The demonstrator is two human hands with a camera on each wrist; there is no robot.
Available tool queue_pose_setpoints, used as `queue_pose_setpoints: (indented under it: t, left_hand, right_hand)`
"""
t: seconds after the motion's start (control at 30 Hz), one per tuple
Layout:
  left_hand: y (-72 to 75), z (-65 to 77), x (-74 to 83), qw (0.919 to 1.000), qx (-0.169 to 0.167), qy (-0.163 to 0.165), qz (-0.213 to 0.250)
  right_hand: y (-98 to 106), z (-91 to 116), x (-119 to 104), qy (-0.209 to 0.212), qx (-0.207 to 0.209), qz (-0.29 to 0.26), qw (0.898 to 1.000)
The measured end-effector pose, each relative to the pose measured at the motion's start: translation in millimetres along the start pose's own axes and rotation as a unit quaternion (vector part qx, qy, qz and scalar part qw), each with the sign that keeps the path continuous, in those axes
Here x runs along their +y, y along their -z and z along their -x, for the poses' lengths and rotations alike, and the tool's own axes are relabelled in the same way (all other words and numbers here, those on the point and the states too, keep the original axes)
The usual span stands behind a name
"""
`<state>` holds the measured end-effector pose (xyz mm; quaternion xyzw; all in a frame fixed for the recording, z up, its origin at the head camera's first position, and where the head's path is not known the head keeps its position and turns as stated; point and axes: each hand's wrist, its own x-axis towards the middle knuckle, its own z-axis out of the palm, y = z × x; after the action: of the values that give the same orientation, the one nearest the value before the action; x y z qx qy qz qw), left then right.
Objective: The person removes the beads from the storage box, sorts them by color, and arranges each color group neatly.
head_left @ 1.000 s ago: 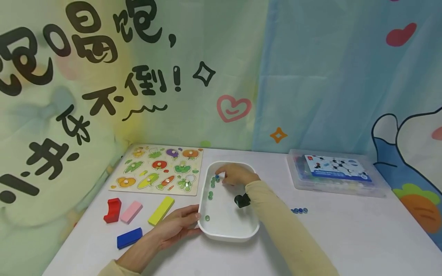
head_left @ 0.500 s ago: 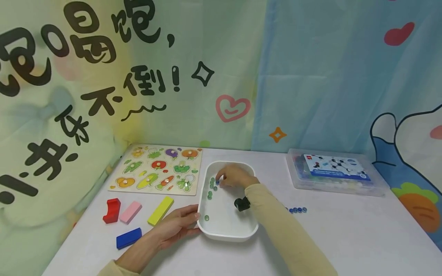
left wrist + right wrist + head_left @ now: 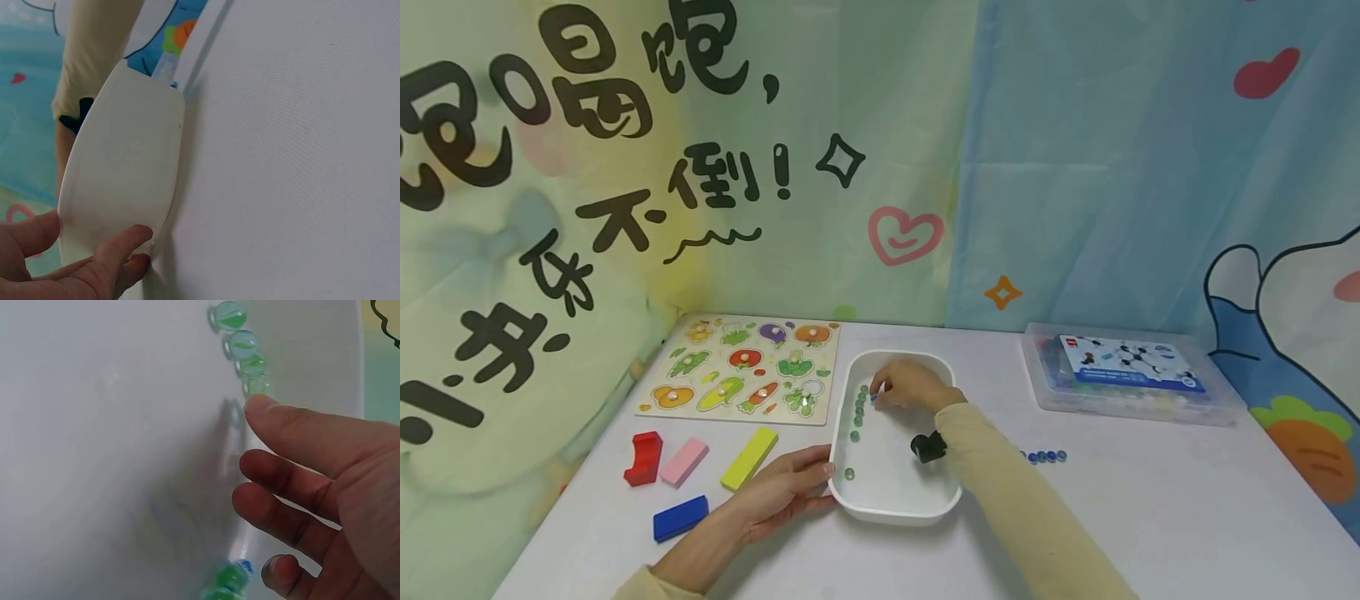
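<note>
Left hand (image 3: pixel 786 485) grips tray (image 3: pixel 898 492) at eight o'clock — right hand (image 3: pixel 912 386), fingers loosely parted, should nudge ten-o'clock marbles (image 3: pixel 859 410) gently.

The tray (image 3: pixel 898 500) sits mid-table (image 3: pixel 1187 517), marbles (image 3: pixel 859 409) along its left wall, the right hand (image 3: pixel 913 386) inside, the left hand (image 3: pixel 790 483) at its left side. Left of it lies the puzzle board (image 3: pixel 718 357), with blocks (image 3: pixel 685 462) before it; right, the box (image 3: pixel 1135 404), another marble row (image 3: pixel 1047 457) before that; behind everything, a curtain (image 3: pixel 1060 167).
</note>
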<state>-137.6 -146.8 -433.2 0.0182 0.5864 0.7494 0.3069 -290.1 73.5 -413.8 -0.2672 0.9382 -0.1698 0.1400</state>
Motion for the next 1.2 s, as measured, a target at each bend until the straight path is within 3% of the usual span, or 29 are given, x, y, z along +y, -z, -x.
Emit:
queue_pose_setpoints:
  t: [0.2, 0.4, 0.63, 0.93, 1.2]
  left_hand:
    - [-1.2, -0.3, 0.2, 1.0, 0.002, 0.001, -0.004]
    - [-3.0, -0.5, -1.1, 1.0, 0.001, 0.003, -0.005]
    - [-1.8, -1.2, -2.3, 0.9999, 0.004, 0.006, -0.007]
    - [-1.7, -0.3, 0.0, 0.9998, 0.012, 0.008, -0.016]
    - [-2.2, -0.8, -0.1, 0.9998, 0.01, 0.008, -0.014]
  right_hand:
    - [21.9, 16.6, 1.2, 0.041, 0.002, -0.011, 0.999]
    - [54.7, 56.0, 14.1, 0.082, 0.035, -0.055, 0.995]
    - [77.8, 118.5, 61.4, 0.021, 0.065, -0.063, 0.996]
    - [58.7, 192.6, 136.9, -0.044, 0.061, -0.044, 0.996]
    - [26.7, 225.0, 176.8, -0.091, 0.076, -0.077, 0.99]
